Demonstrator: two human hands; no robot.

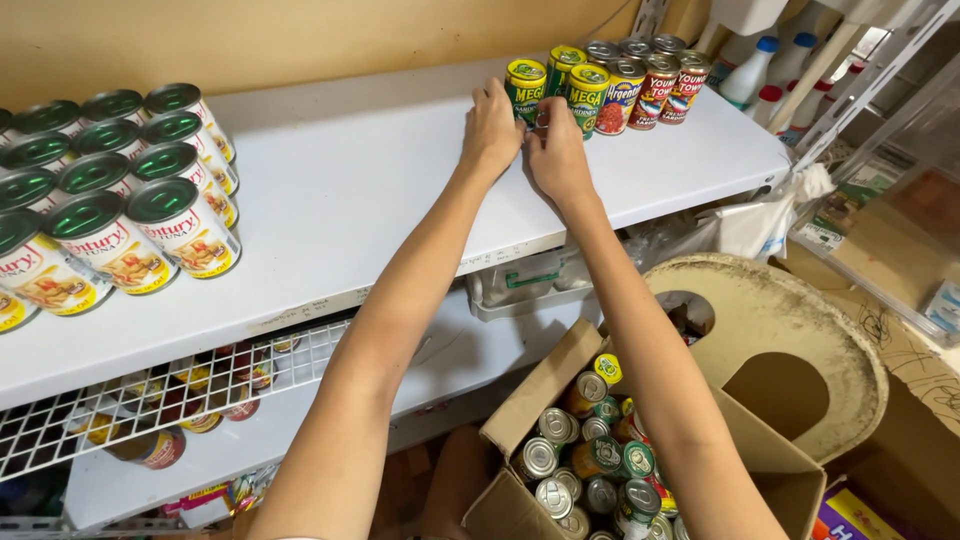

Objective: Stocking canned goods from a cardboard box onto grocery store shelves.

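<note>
left hand (490,125) and right hand (556,150) pinch the front green can (525,90) together | can upright, just beyond fingertips — left nearer | white shelf (380,190) underneath

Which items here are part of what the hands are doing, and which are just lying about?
In hand:
left hand and right hand at the green-and-yellow cans
white shelf
open carton of cans

Lying about:
green-lidded cans at far left
white bottles
wire shelf
round worn board
</note>
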